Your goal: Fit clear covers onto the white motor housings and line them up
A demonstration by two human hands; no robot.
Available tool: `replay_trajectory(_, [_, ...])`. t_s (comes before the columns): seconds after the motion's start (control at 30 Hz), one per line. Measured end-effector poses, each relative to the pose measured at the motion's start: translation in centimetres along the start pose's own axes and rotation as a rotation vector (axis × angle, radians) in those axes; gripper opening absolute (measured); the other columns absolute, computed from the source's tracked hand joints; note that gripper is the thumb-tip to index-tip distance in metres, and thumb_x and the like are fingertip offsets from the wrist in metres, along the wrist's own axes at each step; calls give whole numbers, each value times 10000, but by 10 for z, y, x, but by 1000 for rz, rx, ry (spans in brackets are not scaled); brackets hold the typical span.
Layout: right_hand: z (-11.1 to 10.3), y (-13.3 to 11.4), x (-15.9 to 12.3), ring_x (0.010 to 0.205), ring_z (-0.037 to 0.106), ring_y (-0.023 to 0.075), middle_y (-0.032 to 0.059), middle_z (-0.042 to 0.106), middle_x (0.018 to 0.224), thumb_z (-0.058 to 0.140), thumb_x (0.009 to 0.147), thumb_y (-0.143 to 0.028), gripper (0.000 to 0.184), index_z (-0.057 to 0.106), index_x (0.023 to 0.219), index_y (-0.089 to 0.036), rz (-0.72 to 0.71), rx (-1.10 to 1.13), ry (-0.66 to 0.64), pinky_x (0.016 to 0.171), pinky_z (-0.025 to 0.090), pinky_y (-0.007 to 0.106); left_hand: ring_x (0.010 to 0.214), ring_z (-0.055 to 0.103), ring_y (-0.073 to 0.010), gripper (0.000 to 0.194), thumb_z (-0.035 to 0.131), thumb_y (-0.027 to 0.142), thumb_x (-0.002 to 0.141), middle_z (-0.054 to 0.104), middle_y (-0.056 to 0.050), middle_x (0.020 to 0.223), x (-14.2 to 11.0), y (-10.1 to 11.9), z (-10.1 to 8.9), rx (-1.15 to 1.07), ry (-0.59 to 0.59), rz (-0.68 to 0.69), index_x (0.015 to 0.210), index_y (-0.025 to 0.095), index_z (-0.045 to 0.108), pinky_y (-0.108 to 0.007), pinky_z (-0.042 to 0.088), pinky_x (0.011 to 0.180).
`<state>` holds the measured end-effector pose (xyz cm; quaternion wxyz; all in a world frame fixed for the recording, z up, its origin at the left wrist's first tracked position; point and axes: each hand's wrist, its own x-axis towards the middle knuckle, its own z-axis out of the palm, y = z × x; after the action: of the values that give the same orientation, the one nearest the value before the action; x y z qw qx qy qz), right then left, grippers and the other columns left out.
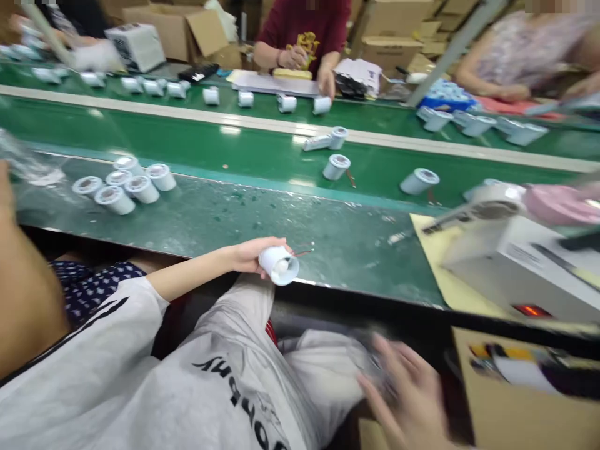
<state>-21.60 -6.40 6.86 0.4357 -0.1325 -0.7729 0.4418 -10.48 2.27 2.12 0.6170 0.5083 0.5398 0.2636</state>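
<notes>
My left hand (253, 255) is closed around a white cylindrical housing (268, 257) at the bench's near edge. The housing's open end faces me, with a round white piece (281, 267) inside, and thin dark red wires (304, 252) stick out to the right. My right hand (407, 394) is low at the right, over my lap, blurred by motion. Its fingers look spread, with no held thing visible. Something dark and see-through (375, 359) lies just beyond it, too smeared to name.
Several similar white housings (115, 200) stand in a group at left. Others ride the green conveyor (187, 134), some trailing wires (351, 179). A white machine (539, 262) with a red-lit switch stands at right on yellow paper, above a cardboard box (520, 406). Co-workers sit opposite and at left.
</notes>
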Motion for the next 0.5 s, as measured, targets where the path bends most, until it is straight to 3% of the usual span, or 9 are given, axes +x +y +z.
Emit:
replay_trajectory(0.07, [-89, 22, -59, 1290, 628, 318, 117, 703, 1038, 224, 1067, -542, 678, 634, 803, -72, 110, -160, 29, 726, 441, 417, 508, 537, -130, 498, 439, 580, 924, 677, -70, 773, 8, 0, 33, 6, -250, 12, 964, 134, 655, -243, 424, 440])
replay_trajectory(0.13, [-181, 24, -131, 1340, 592, 343, 128, 684, 1125, 383, 1002, -600, 600, 638, 770, -109, 243, -355, 36, 754, 475, 415, 572, 549, -124, 384, 573, 513, 866, 664, -39, 772, 12, 3, 53, 55, -415, 47, 898, 146, 682, -233, 437, 509])
replay_trajectory(0.2, [-255, 13, -198, 1328, 596, 343, 136, 655, 1205, 533, 946, -588, 489, 649, 771, -146, 367, -503, 68, 791, 517, 424, 723, 590, -141, 249, 671, 398, 817, 673, -29, 834, 12, 6, 61, 155, -470, 128, 874, 158, 706, -237, 465, 646])
replay_trajectory(0.23, [-280, 6, -224, 1307, 607, 338, 136, 640, 1236, 593, 923, -563, 428, 657, 782, -164, 424, -553, 81, 809, 537, 428, 809, 602, -154, 203, 686, 347, 811, 681, -31, 887, 12, 8, 63, 231, -451, 191, 892, 164, 717, -246, 468, 722])
replay_trajectory(0.27, [-298, 0, -244, 1276, 624, 328, 135, 626, 1262, 639, 907, -532, 371, 664, 794, -180, 478, -585, 92, 823, 554, 429, 877, 606, -168, 184, 684, 314, 819, 685, -37, 939, 11, 9, 63, 312, -409, 259, 923, 168, 726, -258, 462, 785])
replay_trajectory(0.33, [-314, -6, -266, 1201, 656, 311, 137, 609, 1283, 702, 883, -483, 293, 674, 813, -200, 557, -591, 120, 851, 576, 432, 938, 605, -185, 216, 674, 322, 860, 677, -49, 1003, 8, 9, 64, 452, -305, 383, 1008, 176, 733, -285, 448, 852])
replay_trajectory(0.4, [-314, -7, -270, 1136, 676, 294, 134, 620, 1250, 714, 886, -446, 246, 689, 826, -209, 587, -530, 173, 889, 579, 436, 938, 604, -194, 323, 737, 394, 849, 664, -54, 1019, 6, 5, 66, 486, -236, 451, 1093, 181, 727, -299, 450, 862])
replay_trajectory(0.5, [-306, -7, -265, 1040, 700, 259, 110, 669, 1120, 665, 921, -378, 219, 707, 780, -216, 595, -397, 301, 872, 576, 399, 954, 596, -206, 566, 882, 487, 715, 639, -58, 1034, 7, -4, 69, 446, -212, 512, 1177, 198, 728, -312, 472, 868])
